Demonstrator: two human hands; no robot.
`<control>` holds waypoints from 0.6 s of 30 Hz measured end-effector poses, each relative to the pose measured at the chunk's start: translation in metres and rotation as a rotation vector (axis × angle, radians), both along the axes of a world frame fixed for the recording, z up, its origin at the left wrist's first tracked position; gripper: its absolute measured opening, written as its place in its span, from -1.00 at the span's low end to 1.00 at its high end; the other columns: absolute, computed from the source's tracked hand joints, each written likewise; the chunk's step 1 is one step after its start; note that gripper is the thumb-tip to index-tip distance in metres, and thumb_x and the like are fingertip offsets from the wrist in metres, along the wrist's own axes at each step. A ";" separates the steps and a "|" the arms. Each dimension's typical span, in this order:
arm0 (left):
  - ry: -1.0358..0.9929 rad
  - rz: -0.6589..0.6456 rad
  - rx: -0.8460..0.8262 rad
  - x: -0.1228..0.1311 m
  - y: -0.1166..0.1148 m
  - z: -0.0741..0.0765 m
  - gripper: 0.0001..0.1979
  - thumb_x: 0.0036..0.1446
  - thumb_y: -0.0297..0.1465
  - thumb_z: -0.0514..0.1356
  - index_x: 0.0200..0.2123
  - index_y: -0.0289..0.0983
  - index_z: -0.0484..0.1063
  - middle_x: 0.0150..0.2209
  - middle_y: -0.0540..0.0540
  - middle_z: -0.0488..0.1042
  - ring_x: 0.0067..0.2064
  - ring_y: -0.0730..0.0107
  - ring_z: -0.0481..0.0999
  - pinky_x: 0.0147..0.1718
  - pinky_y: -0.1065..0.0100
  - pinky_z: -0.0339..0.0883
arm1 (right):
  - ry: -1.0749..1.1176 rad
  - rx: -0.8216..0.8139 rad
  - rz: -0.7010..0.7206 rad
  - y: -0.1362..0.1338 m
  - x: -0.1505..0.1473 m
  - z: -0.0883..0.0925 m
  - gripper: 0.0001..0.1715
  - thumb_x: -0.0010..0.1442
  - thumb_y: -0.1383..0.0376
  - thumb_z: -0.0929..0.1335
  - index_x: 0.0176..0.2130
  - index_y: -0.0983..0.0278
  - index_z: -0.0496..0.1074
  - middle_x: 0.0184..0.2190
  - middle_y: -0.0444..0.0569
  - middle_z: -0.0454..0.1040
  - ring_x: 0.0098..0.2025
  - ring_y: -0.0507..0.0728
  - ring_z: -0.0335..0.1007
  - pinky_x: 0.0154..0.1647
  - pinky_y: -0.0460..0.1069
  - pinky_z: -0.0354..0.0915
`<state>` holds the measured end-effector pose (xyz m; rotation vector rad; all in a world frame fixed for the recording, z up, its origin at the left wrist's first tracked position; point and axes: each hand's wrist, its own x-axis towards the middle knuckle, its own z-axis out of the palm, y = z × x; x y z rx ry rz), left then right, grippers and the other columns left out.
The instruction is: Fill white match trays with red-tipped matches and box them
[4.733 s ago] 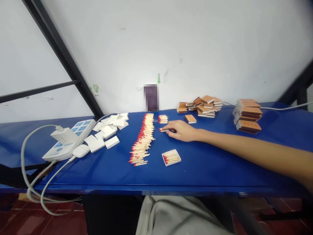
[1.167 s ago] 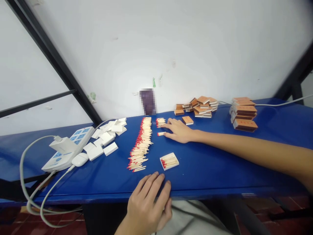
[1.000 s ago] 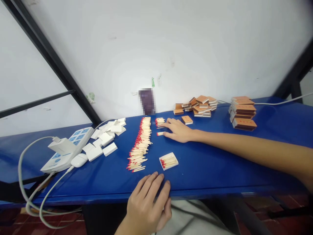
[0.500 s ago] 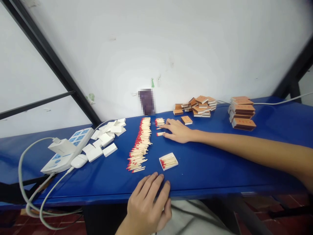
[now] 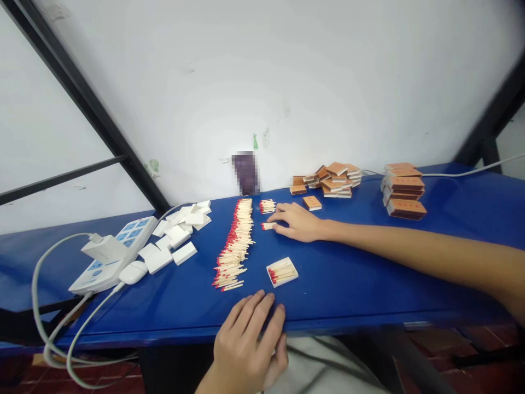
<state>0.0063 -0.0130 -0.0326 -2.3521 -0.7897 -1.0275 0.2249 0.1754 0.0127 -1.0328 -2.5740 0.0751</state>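
At the back of the blue table (image 5: 348, 284), my right hand (image 5: 299, 220) reaches in from the right. Its thumb and index finger close round the stick ends of a few red-headed matches (image 5: 267, 226). Just behind them lies another small group of matches (image 5: 267, 206). My left hand (image 5: 250, 334) lies palm down on the table's front edge, fingers stretched, holding nothing. Between the hands is an open white matchbox tray (image 5: 292, 279) with several matches (image 5: 283, 270) inside. Left of it runs a long row of matches (image 5: 237, 241), heads mostly to the left.
White empty-looking trays (image 5: 178, 235) are heaped at the left, beside a power strip (image 5: 131, 235) with a white charger and cables. Orange matchboxes (image 5: 338, 178) pile up at the back; one box (image 5: 312, 203) lies apart. More matchboxes (image 5: 405, 189) are stacked at the right.
My right thumb and index finger have drawn together at the separate matches, which now lie bunched beside the small group. My left hand has stayed in place.
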 end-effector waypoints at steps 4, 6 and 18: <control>-0.003 0.003 0.001 0.000 0.000 -0.001 -0.72 0.13 -0.51 0.10 -0.12 -0.38 0.52 -0.11 -0.27 0.54 -0.05 0.03 0.53 -0.10 0.14 0.41 | -0.003 0.020 -0.012 0.000 0.000 -0.001 -0.53 0.36 0.13 0.19 0.12 0.23 0.43 -0.12 0.08 0.40 -0.11 0.22 0.32 -0.10 0.09 0.15; -0.005 0.002 0.001 0.000 0.001 -0.001 -0.72 0.13 -0.51 0.10 -0.12 -0.38 0.53 -0.11 -0.28 0.54 -0.05 0.03 0.53 -0.10 0.14 0.41 | -0.021 0.014 -0.020 0.000 0.000 -0.002 -0.51 0.36 0.12 0.19 0.15 0.22 0.40 -0.10 0.10 0.38 -0.11 0.23 0.31 -0.10 0.10 0.16; -0.009 -0.009 -0.012 0.000 -0.001 0.000 -0.71 0.13 -0.51 0.10 -0.11 -0.40 0.53 -0.10 -0.28 0.54 -0.05 0.01 0.52 -0.10 0.13 0.40 | -0.109 -0.033 -0.159 0.002 -0.001 -0.003 -0.31 0.33 -0.10 0.11 0.28 0.16 0.21 -0.06 0.18 0.28 -0.04 0.34 0.25 -0.06 0.22 0.17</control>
